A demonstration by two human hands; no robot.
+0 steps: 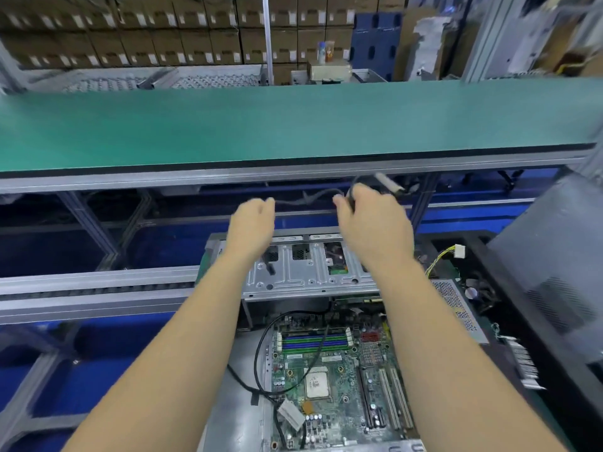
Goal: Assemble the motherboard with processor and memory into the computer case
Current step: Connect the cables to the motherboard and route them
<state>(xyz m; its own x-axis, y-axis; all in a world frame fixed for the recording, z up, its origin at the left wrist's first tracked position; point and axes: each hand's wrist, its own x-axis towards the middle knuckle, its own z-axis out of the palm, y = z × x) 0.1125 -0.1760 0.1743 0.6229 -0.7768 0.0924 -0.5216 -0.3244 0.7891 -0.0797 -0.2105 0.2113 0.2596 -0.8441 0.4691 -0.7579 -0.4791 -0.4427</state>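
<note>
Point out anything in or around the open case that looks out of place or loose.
Nothing looks damaged. A black cable loops loosely over the motherboard beside the processor, and a grey connector lies unplugged at the board's edge. A yellow-wired plug dangles free to the right of the case.

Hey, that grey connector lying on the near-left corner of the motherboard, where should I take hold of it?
Pinch the grey connector across its two long flat sides, coming down from above. It lies loose on the motherboard, tilted, with its black cable leading off one end, so keep your fingers clear of that end.
</note>
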